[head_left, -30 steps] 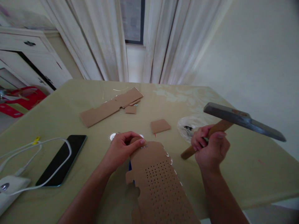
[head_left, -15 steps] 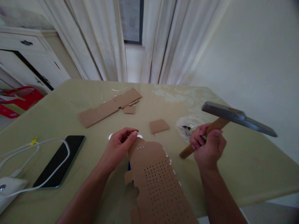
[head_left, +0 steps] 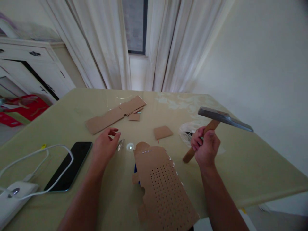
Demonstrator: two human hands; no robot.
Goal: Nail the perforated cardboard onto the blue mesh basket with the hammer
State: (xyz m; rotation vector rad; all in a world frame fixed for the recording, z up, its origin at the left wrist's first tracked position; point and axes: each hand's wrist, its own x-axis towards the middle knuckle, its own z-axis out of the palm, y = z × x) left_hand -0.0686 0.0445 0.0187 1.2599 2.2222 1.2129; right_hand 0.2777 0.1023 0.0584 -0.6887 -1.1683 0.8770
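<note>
My right hand is wrapped round the wooden handle of a hammer, its long metal head raised above the table. My left hand is over the table left of the cardboard, fingers curled with a gap before the thumb and nothing visible between them. Close by its thumb lie a few thin, shiny metal pieces, too small to name surely. A clear round disc is to their right. In front of me lies a cardboard sheet with rows of punched holes and a short row of silvery dots near its far edge.
A black phone and a white power bank with a looped white cable lie at left. Further back are cardboard strips and a small cardboard piece. A clear plastic bag with dark bits lies beyond my right hand.
My left hand has left the cardboard's far edge and moved left to the metal pieces, its fingers parting. The hammer, still in my right hand, appears slightly further left as the view shifts.
</note>
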